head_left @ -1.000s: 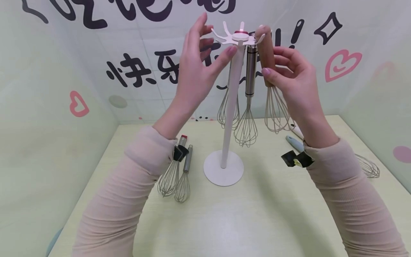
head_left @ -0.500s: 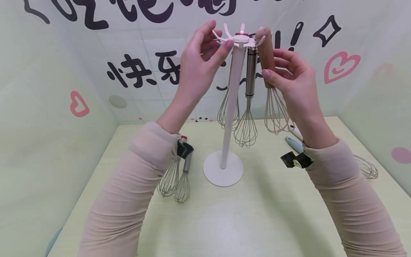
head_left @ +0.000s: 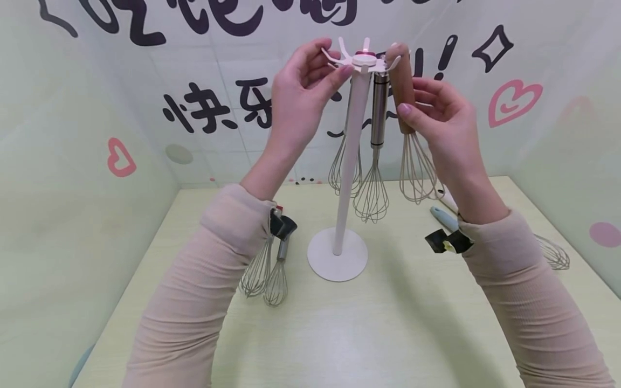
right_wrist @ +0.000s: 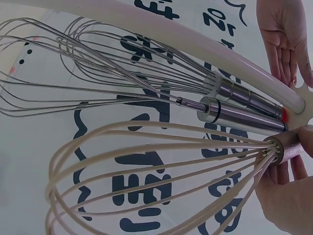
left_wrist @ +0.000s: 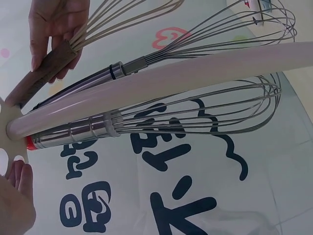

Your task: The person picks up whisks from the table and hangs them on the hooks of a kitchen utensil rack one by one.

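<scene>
A white stand with a round base and a ring of hooks (head_left: 356, 129) rises from the table. At its top, my left hand (head_left: 303, 89) pinches one side of the hook ring between thumb and fingers. My right hand (head_left: 448, 126) grips the wooden handle of a whisk (head_left: 401, 89) with beige wires, its handle top against a hook on the right. Whether it hangs by its own loop is hidden. Beside it a steel-handled whisk (head_left: 380, 113) hangs from the ring. Behind the pole hangs another steel whisk (left_wrist: 73, 133) with a red end.
Two steel whisks (head_left: 275, 283) lie on the table left of the base, partly under the left sleeve. On the right lie a blue-handled utensil (head_left: 442, 216), a white handle (head_left: 447, 199) and a wire whisk head (head_left: 555, 253), partly behind the right arm.
My left hand has come in from beside the hook ring, lowering slightly, and its fingers have closed on the ring's left side. My right hand stays on the wooden whisk handle, almost still.
</scene>
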`<state>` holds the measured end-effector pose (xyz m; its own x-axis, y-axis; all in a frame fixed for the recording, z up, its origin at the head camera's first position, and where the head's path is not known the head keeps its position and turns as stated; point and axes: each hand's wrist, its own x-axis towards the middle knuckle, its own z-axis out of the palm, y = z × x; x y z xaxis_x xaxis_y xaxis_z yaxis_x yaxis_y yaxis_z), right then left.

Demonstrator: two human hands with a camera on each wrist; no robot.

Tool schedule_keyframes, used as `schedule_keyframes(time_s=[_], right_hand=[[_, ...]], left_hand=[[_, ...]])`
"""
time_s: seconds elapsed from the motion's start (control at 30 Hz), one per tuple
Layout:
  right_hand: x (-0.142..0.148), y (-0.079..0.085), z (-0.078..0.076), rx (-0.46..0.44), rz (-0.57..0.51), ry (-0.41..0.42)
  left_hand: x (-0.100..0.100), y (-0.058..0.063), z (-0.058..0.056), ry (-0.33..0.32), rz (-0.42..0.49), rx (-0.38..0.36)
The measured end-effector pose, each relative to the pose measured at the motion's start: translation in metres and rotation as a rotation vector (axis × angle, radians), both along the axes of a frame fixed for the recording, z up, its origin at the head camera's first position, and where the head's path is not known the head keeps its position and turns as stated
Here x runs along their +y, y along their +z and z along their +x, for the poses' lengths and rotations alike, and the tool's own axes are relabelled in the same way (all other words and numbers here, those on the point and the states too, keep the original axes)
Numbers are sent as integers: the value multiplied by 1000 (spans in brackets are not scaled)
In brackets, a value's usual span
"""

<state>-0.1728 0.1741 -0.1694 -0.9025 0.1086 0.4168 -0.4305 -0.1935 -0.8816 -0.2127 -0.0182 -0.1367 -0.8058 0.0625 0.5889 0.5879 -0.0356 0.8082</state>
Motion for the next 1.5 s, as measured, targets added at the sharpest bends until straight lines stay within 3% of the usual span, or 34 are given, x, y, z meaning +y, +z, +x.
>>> schedule_keyframes(time_s=[0.13,0.37,0.53,0.7,1.13,1.5], right_hand=[[5,-3,-1,-2,-3,-9],[25,-14,-3,-26,-57,-34],[44,-29,-7,-76,-78,-63],[64,-49,-10,-157,-33,-115],[109,-107,-21,-335,131,-203],[128,-131,-25,-488,350,-240]], left_hand=[[-2,0,-1,-7,32,-46],[-5,0,-3,-88,88,-110],[-5,1,-4,-137,145,-171],[-3,2,-5,-139,191,-207],[1,2,0,-58,213,-196],[2,-3,-1,-49,279,-115]])
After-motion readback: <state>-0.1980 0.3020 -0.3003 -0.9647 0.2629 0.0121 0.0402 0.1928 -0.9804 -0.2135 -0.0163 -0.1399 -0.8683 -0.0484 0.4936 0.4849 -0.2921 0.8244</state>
